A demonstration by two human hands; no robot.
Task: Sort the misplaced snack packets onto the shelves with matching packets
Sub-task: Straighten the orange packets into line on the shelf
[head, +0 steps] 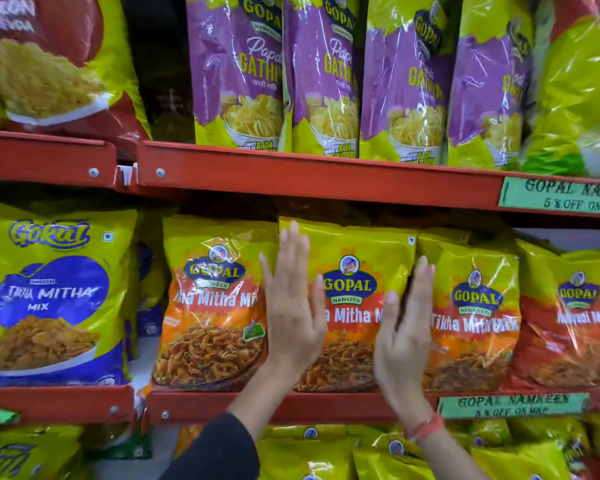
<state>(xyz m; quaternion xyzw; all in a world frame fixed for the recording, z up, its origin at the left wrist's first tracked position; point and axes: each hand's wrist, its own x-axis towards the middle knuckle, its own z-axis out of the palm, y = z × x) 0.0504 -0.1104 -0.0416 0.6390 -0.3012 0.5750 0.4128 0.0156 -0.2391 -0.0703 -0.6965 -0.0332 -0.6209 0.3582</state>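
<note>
Both hands (293, 306) (400, 337), fingers spread flat, partly hide middle Gopal packet (352, 271) lettering.

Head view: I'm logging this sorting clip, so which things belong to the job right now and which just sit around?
In the job:
- left hand, open
- right hand, open
- middle Gopal Tikha Mitha packet, flanked by both hands
- matching neighbour packets

Just there:
- purple Gathiya packets
- Gokul packet
- green offer label
</note>
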